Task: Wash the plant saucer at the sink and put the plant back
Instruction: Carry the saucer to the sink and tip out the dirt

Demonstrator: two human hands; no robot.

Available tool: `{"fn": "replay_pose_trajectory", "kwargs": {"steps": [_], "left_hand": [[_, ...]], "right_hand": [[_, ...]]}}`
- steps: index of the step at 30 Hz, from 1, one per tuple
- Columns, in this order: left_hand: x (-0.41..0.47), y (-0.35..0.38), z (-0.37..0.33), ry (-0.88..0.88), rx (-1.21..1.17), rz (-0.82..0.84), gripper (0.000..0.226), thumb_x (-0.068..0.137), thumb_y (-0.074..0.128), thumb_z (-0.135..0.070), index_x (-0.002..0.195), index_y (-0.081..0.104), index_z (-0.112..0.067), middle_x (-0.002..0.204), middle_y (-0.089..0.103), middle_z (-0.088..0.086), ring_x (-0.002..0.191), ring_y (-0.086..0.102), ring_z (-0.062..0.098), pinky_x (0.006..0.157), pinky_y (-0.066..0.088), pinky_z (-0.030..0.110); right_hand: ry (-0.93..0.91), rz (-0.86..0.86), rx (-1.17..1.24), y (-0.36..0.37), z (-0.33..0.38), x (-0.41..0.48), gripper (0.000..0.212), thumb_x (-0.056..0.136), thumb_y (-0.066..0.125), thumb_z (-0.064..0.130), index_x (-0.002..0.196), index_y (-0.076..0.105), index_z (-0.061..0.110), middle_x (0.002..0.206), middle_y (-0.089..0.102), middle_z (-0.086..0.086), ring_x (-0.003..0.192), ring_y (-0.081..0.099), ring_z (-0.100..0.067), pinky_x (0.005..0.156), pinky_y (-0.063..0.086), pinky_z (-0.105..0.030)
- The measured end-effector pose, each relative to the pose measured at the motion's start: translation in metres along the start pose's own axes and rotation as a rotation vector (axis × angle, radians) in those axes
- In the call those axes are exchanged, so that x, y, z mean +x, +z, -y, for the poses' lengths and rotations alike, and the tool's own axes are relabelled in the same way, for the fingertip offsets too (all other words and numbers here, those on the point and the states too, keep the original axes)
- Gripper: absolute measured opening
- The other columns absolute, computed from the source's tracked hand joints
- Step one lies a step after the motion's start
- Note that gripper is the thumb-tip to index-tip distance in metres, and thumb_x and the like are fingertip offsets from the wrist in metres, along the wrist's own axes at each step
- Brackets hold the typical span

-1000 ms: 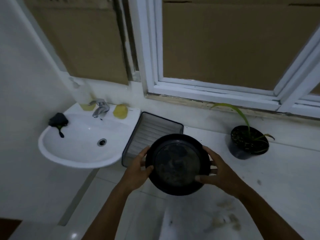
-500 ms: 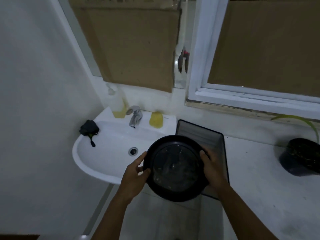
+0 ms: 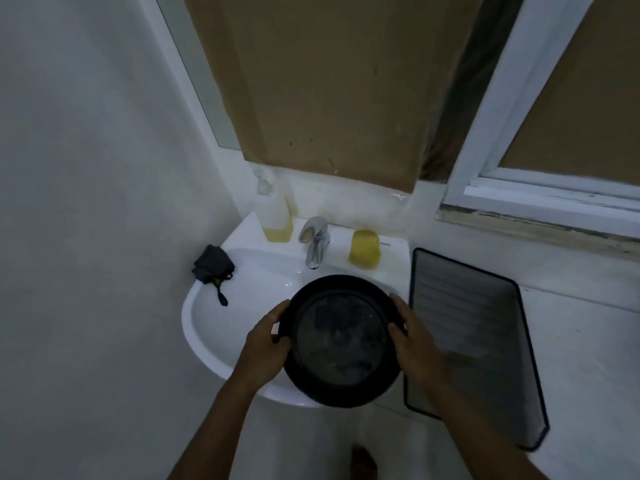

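Note:
A round black plant saucer [image 3: 341, 341] with a dusty, soiled bottom hangs over the front right part of the white sink [image 3: 221, 327]. My left hand [image 3: 266, 348] grips its left rim, thumb on top. My right hand [image 3: 412, 336] grips the right rim the same way. The chrome tap [image 3: 316, 245] stands just behind the saucer. The potted plant is out of view.
A soap bottle with yellow liquid [image 3: 273, 216] and a yellow sponge [image 3: 364, 249] sit on the sink's back ledge. A dark cloth [image 3: 213, 266] lies on the left rim. A dark-rimmed drying tray [image 3: 471, 344] lies on the white counter [image 3: 588, 368] to the right. A wall stands close on the left.
I have carried the saucer leftward from in front of the tray to over the sink basin. The view swung left and the plant pot left the frame.

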State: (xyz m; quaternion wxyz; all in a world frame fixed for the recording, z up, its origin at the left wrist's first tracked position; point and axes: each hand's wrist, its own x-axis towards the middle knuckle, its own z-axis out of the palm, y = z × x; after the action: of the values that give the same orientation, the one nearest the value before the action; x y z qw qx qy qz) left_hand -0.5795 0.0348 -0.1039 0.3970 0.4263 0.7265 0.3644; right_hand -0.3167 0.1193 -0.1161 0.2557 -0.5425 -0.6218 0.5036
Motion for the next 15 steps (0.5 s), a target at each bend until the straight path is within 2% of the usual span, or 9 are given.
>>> {"fn": "replay_pose_trajectory", "kwargs": {"steps": [2,3,5,7,9,12,15], "left_hand": [[0.011,-0.015,0.006,-0.013,0.015,0.03,0.062,0.091,0.051,0.004,0.142,0.045,-0.031,0.135,0.054,-0.012,0.116,0.05,-0.011,0.1,0.046,0.021],[0.017,-0.022,0.009,-0.017,0.017,0.046,0.062,0.091,0.051,0.005,0.144,0.045,-0.027,0.137,0.054,-0.008,0.121,0.052,0.002,0.104,0.047,0.032],[0.03,-0.038,0.018,-0.026,0.013,0.086,0.06,0.092,0.051,0.004,0.145,0.045,-0.024,0.136,0.054,-0.005,0.12,0.057,0.022,0.1,0.05,0.045],[0.044,-0.053,0.027,-0.035,0.015,0.143,0.06,0.093,0.051,0.002,0.145,0.044,-0.028,0.133,0.054,-0.007,0.115,0.06,0.025,0.094,0.053,0.045],[0.058,-0.067,0.037,-0.041,0.016,0.203,0.06,0.093,0.052,-0.001,0.145,0.043,-0.031,0.135,0.053,-0.01,0.11,0.063,0.02,0.086,0.056,0.038],[0.077,-0.083,0.05,-0.046,-0.002,0.288,0.06,0.093,0.054,-0.004,0.14,0.045,-0.04,0.131,0.053,-0.019,0.097,0.066,0.008,0.073,0.055,0.025],[0.095,-0.098,0.054,-0.013,-0.038,0.338,0.057,0.093,0.06,-0.01,0.124,0.048,-0.056,0.126,0.054,-0.025,0.096,0.066,0.009,0.074,0.055,0.026]], "right_hand": [[0.04,0.035,-0.023,0.01,0.003,0.005,0.052,0.103,0.044,0.019,0.151,0.028,0.033,0.139,0.037,0.019,0.125,0.038,-0.003,0.1,0.029,-0.016],[0.065,0.049,-0.032,0.016,0.005,0.007,0.052,0.103,0.045,0.02,0.15,0.029,0.036,0.135,0.04,0.019,0.122,0.041,-0.003,0.097,0.032,-0.017],[0.1,0.057,-0.038,0.03,0.007,0.01,0.051,0.102,0.047,0.022,0.147,0.031,0.039,0.128,0.047,0.021,0.116,0.047,-0.003,0.088,0.035,-0.008],[0.105,0.02,-0.032,0.047,0.008,0.01,0.051,0.1,0.049,0.019,0.142,0.034,0.043,0.119,0.05,0.028,0.107,0.051,0.002,0.077,0.035,0.004],[0.124,-0.024,-0.012,0.064,0.009,0.009,0.053,0.099,0.051,0.014,0.136,0.035,0.049,0.117,0.052,0.029,0.105,0.052,0.009,0.077,0.038,0.003],[0.196,-0.1,0.036,0.091,0.012,0.012,0.053,0.097,0.053,0.013,0.137,0.041,0.046,0.12,0.059,0.014,0.112,0.055,-0.002,0.085,0.044,-0.012],[0.235,-0.169,0.06,0.108,0.015,0.019,0.047,0.098,0.053,0.015,0.138,0.045,0.038,0.126,0.061,0.003,0.117,0.056,-0.013,0.097,0.05,-0.037]]}}
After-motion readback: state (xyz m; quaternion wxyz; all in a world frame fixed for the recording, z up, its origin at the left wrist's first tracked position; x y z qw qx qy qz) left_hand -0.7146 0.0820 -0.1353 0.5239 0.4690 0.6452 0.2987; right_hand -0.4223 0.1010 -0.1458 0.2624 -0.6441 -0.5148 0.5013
